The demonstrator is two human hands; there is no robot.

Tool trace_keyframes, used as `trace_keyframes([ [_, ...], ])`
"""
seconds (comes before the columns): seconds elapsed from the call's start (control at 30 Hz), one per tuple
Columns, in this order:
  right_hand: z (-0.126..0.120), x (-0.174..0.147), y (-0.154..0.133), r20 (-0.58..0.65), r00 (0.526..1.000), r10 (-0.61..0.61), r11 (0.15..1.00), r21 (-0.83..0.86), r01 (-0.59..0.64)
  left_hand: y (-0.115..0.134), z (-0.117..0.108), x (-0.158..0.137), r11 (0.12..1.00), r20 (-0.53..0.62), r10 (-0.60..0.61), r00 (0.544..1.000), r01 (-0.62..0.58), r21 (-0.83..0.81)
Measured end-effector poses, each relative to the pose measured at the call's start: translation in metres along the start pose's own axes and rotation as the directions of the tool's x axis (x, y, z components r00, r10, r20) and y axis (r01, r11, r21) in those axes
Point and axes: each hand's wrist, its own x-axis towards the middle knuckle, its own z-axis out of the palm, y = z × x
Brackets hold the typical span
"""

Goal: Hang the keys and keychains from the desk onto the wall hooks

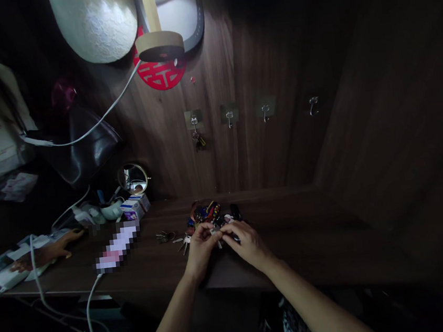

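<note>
My left hand (203, 246) and my right hand (248, 241) meet over the dark wooden shelf, thumbs and fingers pinched together. Between them is a small bunch of keys (215, 231), partly covered by the fingers. Just behind lies a pile of keys with colourful straps and charms (204, 210), and a black key fob (234, 210) is at its right. Loose keys (185, 241) rest beside my left hand, and a separate ring of keys (165, 237) lies further left.
Metal hooks (230, 118) line the back panel; a bunch of keys (199, 141) hangs from the leftmost. At left are a small box (135, 206), a round mirror (133, 179), a pixelated phone-like slab (118, 246), a wooden hand (52, 249) and white cables. A lamp (160, 45) hangs above.
</note>
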Motion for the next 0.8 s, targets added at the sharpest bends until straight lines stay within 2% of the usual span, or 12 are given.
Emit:
trace_keyframes([
  [0.13, 0.002, 0.001, 0.007, -0.108, 0.99, 0.093, 0.995, 0.049, -0.088, 0.003, 0.002, -0.002, 0.998, -0.003, -0.006, 1.0, 0.006, 0.062],
  [0.3, 0.002, 0.002, 0.009, -0.143, 0.977, 0.159, 0.984, 0.107, -0.144, 0.002, 0.002, -0.003, 0.994, 0.011, 0.02, 1.0, -0.021, 0.111],
  [0.4, 0.003, 0.002, 0.009, -0.134, 0.979, 0.155, 0.983, 0.115, -0.14, 0.002, 0.0, -0.002, 0.984, 0.007, 0.083, 0.996, -0.083, 0.155],
  [0.5, 0.003, 0.002, 0.009, -0.138, 0.977, 0.165, 0.981, 0.123, -0.148, 0.007, 0.0, 0.004, 0.951, -0.016, 0.165, 0.986, -0.155, 0.268],
  [0.67, 0.001, 0.003, 0.009, -0.175, 0.962, 0.208, 0.969, 0.17, -0.178, 0.038, 0.007, 0.032, 0.88, -0.012, 0.28, 0.96, -0.252, 0.402],
  [0.8, 0.0, 0.003, 0.011, -0.171, 0.956, 0.237, 0.96, 0.191, -0.204, 0.076, 0.016, 0.068, 0.868, -0.036, 0.347, 0.937, -0.306, 0.391],
])
